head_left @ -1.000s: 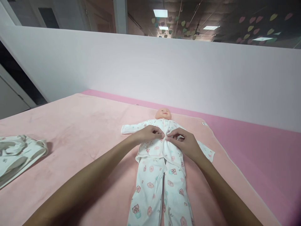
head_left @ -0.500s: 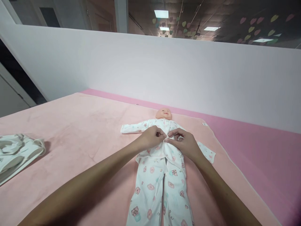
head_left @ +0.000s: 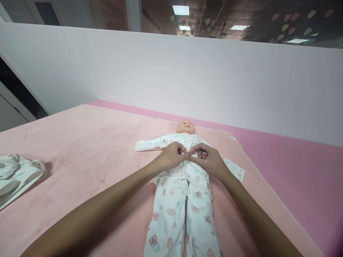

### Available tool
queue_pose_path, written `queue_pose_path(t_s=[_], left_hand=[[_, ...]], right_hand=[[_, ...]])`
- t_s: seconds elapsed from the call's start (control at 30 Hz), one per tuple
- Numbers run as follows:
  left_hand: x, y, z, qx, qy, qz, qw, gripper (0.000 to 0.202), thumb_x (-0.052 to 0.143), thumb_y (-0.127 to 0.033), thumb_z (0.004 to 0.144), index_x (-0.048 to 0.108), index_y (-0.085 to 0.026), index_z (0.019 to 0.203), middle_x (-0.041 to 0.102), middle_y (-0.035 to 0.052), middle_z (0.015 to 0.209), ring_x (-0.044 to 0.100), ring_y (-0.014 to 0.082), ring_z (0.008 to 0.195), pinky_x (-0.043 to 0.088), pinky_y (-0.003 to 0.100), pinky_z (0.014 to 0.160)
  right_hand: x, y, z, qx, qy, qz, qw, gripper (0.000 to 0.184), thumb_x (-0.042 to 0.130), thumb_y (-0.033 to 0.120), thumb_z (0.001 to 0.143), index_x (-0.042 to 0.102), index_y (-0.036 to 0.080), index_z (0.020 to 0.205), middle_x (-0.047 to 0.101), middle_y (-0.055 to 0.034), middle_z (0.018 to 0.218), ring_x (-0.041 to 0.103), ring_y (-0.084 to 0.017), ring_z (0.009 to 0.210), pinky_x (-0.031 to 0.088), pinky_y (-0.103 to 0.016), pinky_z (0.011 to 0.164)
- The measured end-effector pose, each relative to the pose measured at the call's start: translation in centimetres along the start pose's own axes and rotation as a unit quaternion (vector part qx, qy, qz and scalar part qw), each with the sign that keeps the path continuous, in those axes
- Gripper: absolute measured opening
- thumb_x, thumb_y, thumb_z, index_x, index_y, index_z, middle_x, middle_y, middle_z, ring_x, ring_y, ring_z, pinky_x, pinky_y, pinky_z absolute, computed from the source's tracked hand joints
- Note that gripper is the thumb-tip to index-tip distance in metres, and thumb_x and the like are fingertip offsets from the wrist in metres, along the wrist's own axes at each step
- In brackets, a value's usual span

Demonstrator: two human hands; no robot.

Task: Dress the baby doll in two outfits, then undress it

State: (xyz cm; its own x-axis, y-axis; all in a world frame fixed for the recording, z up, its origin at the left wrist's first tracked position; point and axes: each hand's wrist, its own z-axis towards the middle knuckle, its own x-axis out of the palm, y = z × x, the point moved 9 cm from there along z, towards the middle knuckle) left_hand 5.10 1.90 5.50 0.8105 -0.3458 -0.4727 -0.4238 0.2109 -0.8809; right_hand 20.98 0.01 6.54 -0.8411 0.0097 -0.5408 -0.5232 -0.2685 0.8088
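Observation:
A baby doll (head_left: 185,127) lies face up, dressed in a white long-sleeved top (head_left: 197,175) and matching trousers (head_left: 171,210) printed with small pink and brown figures. Over the doll's chest, my left hand (head_left: 174,155) pinches the front edge of the top. Meeting it at the fingertips, my right hand (head_left: 207,159) is closed in a pinch on the other side of the same front opening. The fastening between my fingers is hidden. Below my hands the top's front edges hang slightly apart over the trousers.
The doll rests on a pale pink blanket (head_left: 88,142) over a darker pink surface (head_left: 297,164). A folded white patterned cloth item (head_left: 21,175) with a light trim lies at the left. Behind stands a white partition (head_left: 187,78) with glass above it.
My fingertips have drawn closer together at the front of the top, and the gap between my hands has narrowed. The view has shifted slightly.

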Motion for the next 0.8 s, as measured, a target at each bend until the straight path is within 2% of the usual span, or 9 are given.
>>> queue_pose_path(t_s=[0.17,0.33,0.47,0.6,0.7,0.8], left_hand=[[-0.4,0.0,0.3,0.011,0.045,-0.027,0.999,0.034,0.071,-0.048,0.085,0.056,-0.019,0.074,0.048,-0.0020,0.074,0.041,0.0118,0.062,0.031,0.027,0.056],[-0.5,0.8,0.6,-0.019,0.069,-0.048,0.996,0.039,0.075,-0.057,0.082,0.068,-0.018,0.084,0.049,-0.0018,0.077,0.042,0.0118,0.063,0.031,0.027,0.056],[-0.5,1.2,1.0,-0.003,0.087,-0.047,0.995,0.042,0.078,-0.060,0.078,0.072,-0.019,0.087,0.051,-0.0019,0.078,0.044,0.0125,0.066,0.033,0.027,0.058],[-0.8,1.0,1.2,0.020,0.128,-0.045,0.991,0.039,0.077,-0.057,0.080,0.073,-0.020,0.092,0.057,-0.0011,0.082,0.048,0.0132,0.070,0.035,0.027,0.062],[-1.1,0.5,0.9,0.030,0.135,-0.029,0.990,0.034,0.073,-0.053,0.084,0.072,-0.021,0.097,0.058,-0.0011,0.084,0.049,0.0136,0.071,0.036,0.027,0.062],[-1.0,0.0,0.6,0.039,0.127,-0.003,0.991,0.026,0.066,-0.046,0.089,0.068,-0.021,0.096,0.059,-0.0004,0.085,0.051,0.0144,0.072,0.038,0.027,0.062]], right_hand=[[-0.1,-0.2,-0.1,0.009,0.030,0.022,0.999,0.027,0.081,0.049,0.086,0.079,0.028,0.102,0.060,0.0016,0.079,0.034,-0.013,0.061,0.032,-0.031,0.060],[-0.1,0.1,-0.1,-0.007,0.011,0.023,1.000,0.027,0.083,0.048,0.085,0.076,0.027,0.100,0.068,-0.0018,0.092,0.038,-0.014,0.065,0.035,-0.032,0.062],[0.1,0.7,-0.2,-0.033,0.004,0.017,0.999,0.025,0.080,0.049,0.088,0.074,0.027,0.099,0.071,-0.0032,0.101,0.042,-0.016,0.069,0.038,-0.032,0.063],[-0.1,0.7,-0.3,-0.033,0.019,0.005,0.999,0.027,0.077,0.052,0.090,0.073,0.028,0.103,0.071,-0.0037,0.104,0.044,-0.016,0.070,0.039,-0.032,0.063],[-0.5,0.5,-0.4,-0.012,0.032,0.005,0.999,0.031,0.075,0.055,0.091,0.073,0.029,0.108,0.071,-0.0029,0.103,0.047,-0.016,0.071,0.042,-0.031,0.065],[-1.0,0.6,0.1,0.031,0.027,0.010,0.999,0.036,0.070,0.060,0.092,0.070,0.027,0.106,0.070,-0.0027,0.100,0.057,-0.018,0.078,0.047,-0.031,0.070]])
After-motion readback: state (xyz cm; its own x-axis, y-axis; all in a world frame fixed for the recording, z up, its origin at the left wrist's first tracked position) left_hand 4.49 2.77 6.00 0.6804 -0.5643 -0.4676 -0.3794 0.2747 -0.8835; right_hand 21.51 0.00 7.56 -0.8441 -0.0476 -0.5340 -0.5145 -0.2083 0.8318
